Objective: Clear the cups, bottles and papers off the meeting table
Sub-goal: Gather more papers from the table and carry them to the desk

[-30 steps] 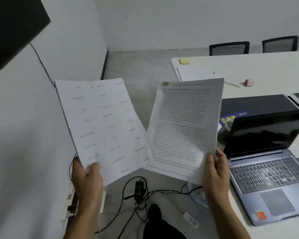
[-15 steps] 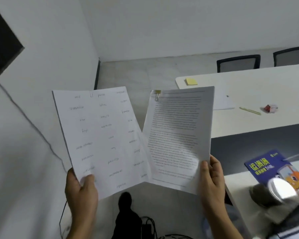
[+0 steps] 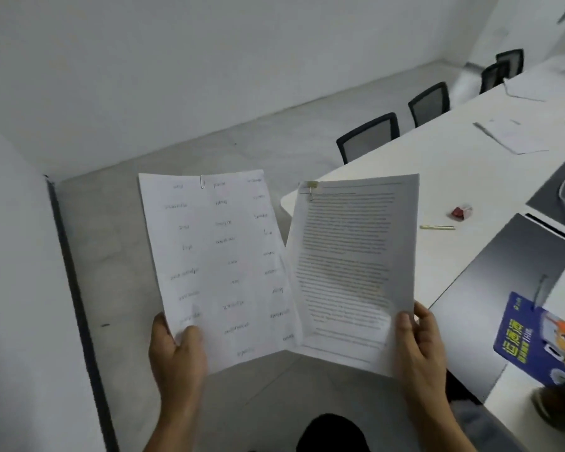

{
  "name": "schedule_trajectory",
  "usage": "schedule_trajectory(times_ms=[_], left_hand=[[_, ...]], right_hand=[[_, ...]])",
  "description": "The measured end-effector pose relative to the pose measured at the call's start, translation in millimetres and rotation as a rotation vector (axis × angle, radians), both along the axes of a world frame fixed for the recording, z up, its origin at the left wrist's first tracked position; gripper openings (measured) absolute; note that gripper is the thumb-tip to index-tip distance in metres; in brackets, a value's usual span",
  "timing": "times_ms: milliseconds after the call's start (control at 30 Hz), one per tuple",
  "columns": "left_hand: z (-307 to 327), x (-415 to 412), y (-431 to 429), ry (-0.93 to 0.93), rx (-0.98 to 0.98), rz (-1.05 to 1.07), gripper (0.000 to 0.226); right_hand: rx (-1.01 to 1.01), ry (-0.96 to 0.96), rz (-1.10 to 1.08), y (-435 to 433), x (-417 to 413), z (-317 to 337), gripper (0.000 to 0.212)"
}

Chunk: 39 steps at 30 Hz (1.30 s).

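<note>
My left hand grips the bottom corner of a paper-clipped sheet of short words, held up over the floor. A stapled or clipped page of dense text stands beside it, pinched at its lower right corner by my right hand. The two papers overlap slightly at their inner edges. Further along the white meeting table lie more loose papers, a yellow pen and a small red and white wrapper.
A blue and orange leaflet lies at the table's right edge, over a dark grey panel. Black mesh chairs line the table's far side. A white wall with a dark baseboard runs along the left.
The view has swung right and tilted, so the table runs diagonally and the laptop is out of sight. Both hands hold the same papers in the same way.
</note>
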<state>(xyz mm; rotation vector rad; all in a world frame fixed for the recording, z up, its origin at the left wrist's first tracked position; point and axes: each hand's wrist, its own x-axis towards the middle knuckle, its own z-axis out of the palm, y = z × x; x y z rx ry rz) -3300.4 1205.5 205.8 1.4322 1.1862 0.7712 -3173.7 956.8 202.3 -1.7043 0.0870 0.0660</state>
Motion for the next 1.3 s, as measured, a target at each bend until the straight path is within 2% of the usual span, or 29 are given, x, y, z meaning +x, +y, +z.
schedule_trajectory(times_ms=[267, 533, 700, 833, 933, 1067, 1300], left_hand=[[-14.3, 131.2, 87.7, 0.067, 0.011, -0.181, 0.037], [-30.8, 311.8, 147.3, 0.146, 0.061, -0.405, 0.033], [-26.2, 404.2, 158.9, 0.175, 0.089, -0.576, 0.032], [-38.6, 472.5, 151.1, 0.199, 0.102, -0.716, 0.029], [-50.6, 519.8, 145.4, 0.214, 0.096, -0.825, 0.026], [-54.5, 575.2, 154.1, 0.243, 0.093, -0.92, 0.029], [-74.7, 664.1, 160.2, 0.31, 0.04, -1.066, 0.03]], right_hand=[[0.017, 0.073, -0.204, 73.9, 80.5, -35.4, 0.02], [0.101, 0.166, -0.432, 129.6, 210.8, -74.2, 0.02], [0.089, 0.236, -0.536, 131.4, 261.9, -73.3, 0.023], [0.05, 0.282, -0.689, 114.8, 294.9, -100.4, 0.022], [0.018, 0.427, -0.72, 101.5, 324.6, -140.1, 0.021], [-0.164, 0.727, -0.695, 109.1, 333.6, -191.7, 0.038], [-0.295, 0.812, -0.804, 126.8, 367.7, -198.8, 0.039]])
